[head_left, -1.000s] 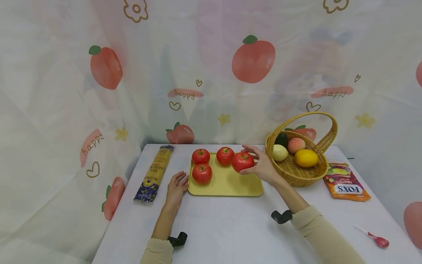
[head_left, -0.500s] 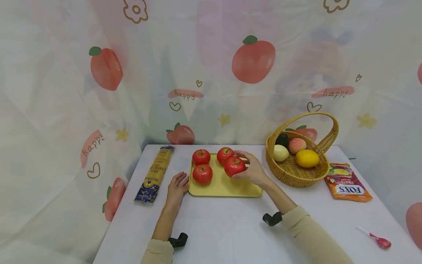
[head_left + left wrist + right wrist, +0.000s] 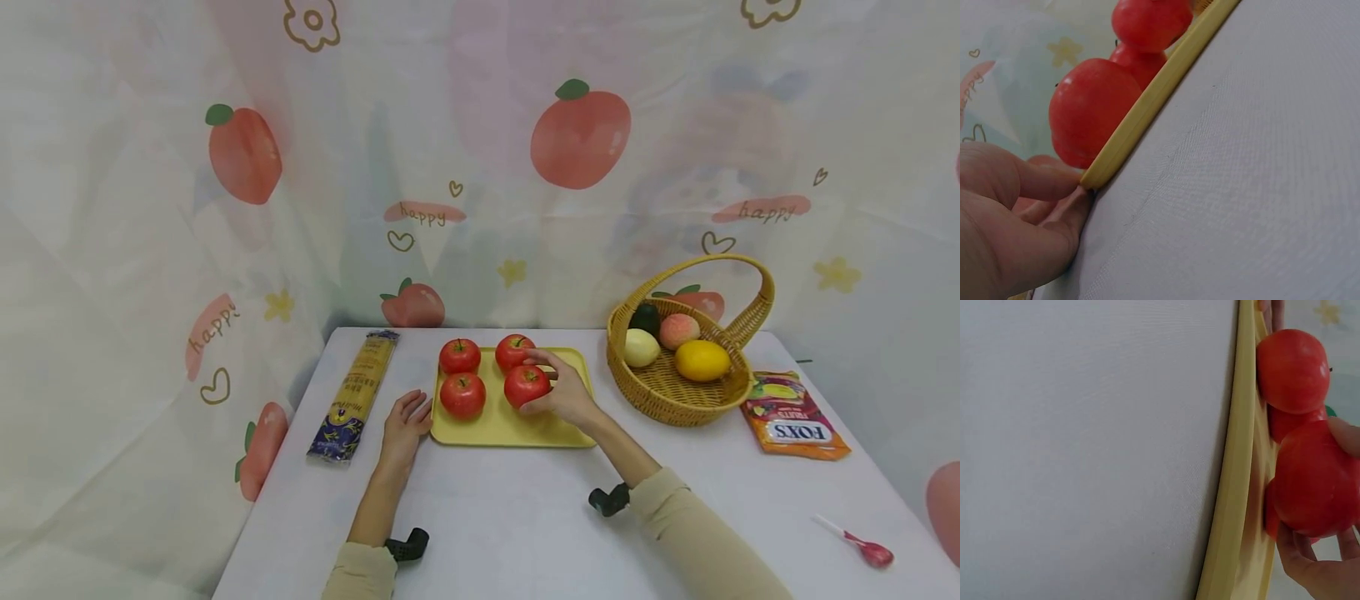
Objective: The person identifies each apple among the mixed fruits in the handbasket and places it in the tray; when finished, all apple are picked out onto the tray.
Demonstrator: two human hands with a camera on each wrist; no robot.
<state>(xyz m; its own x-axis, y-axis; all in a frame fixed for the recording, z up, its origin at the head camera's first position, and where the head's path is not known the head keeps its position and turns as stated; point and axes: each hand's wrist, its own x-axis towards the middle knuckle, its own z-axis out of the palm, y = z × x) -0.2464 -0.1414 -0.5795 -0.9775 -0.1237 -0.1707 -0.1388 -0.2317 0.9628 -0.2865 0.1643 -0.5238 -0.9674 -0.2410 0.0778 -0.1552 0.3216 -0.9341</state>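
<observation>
My right hand (image 3: 566, 394) holds a red apple (image 3: 525, 385) between thumb and fingers, over the middle of a yellow tray (image 3: 491, 429). In the right wrist view the held apple (image 3: 1313, 481) shows close above the tray surface, thumb on one side and fingers on the other. Three other apples sit on the tray: one at the front left (image 3: 462, 397), one at the back left (image 3: 460, 357) and one behind the held apple (image 3: 512, 350). At the tray's left edge is my left hand (image 3: 405, 429); in the left wrist view its fingertips (image 3: 1075, 187) pinch the tray corner.
A wicker basket (image 3: 667, 408) with a tall handle holds several fruits, a yellow lemon (image 3: 702, 361) among them. A FOX'S candy bag (image 3: 795, 417) and a red-and-white spoon (image 3: 862, 546) lie on the right. Left of the tray lies a noodle packet (image 3: 352, 400).
My right hand has carried the apple left and down, from the tray's right side to its middle. The left hand has stayed at the tray's edge.
</observation>
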